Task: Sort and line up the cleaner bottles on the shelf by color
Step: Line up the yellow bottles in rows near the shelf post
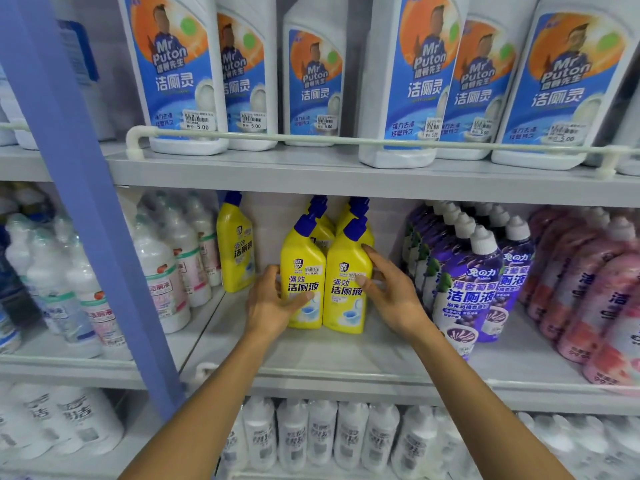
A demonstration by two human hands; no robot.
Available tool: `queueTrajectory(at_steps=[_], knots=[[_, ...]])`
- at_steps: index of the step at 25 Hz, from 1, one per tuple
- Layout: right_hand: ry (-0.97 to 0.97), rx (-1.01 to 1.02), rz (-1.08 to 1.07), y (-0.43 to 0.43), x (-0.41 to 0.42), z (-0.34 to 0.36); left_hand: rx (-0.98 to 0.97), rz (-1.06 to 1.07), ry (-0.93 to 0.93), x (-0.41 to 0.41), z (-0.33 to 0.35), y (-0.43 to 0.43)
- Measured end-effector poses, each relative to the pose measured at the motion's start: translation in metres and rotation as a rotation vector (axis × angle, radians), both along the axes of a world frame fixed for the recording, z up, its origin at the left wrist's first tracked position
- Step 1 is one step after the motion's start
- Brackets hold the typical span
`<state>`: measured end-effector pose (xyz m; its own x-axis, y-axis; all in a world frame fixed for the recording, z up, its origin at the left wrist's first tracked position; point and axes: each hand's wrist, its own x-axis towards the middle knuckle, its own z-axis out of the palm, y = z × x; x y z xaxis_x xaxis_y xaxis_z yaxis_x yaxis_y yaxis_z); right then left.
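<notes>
Yellow bottles (pixel 325 282) clasped between left hand (pixel 268 304), right hand (pixel 393 292); shelf (pixel 346 355) bare in front

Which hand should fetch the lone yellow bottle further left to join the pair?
Left, probably. The left hand already sits on the left side of the pair of yellow bottles, nearest the lone yellow bottle. The right hand is on the pair's far side and would have to cross over.

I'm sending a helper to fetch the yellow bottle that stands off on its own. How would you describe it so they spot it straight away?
Find the middle shelf, between the white bottles on the left and the purple bottles on the right. The lone yellow bottle stands far back, just right of the white ones. Unlike the yellow pair held between both hands, it stands apart and untouched.
</notes>
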<state>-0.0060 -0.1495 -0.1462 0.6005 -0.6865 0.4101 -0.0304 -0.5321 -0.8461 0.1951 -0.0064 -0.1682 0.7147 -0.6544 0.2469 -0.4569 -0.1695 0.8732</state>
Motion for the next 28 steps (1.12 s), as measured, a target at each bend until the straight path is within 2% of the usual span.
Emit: queueTrajectory(at_steps=[6,11,15,23,28], knots=[[-0.056,0.066,-0.312,-0.001,0.017,-0.013,0.012,0.050,-0.006,0.000,-0.011,-0.025],[-0.058,0.009,-0.253,-0.027,0.026,-0.011,0.032,0.084,-0.008,0.001,-0.013,-0.047],[-0.137,-0.005,-0.234,-0.036,0.030,-0.017,0.047,0.067,0.004,0.002,-0.020,-0.054],[-0.234,0.059,-0.163,-0.039,0.032,-0.021,-0.006,0.056,-0.017,0.008,-0.031,-0.062],[-0.279,0.151,-0.124,-0.039,0.032,-0.023,-0.030,0.062,0.034,0.009,-0.032,-0.065]])
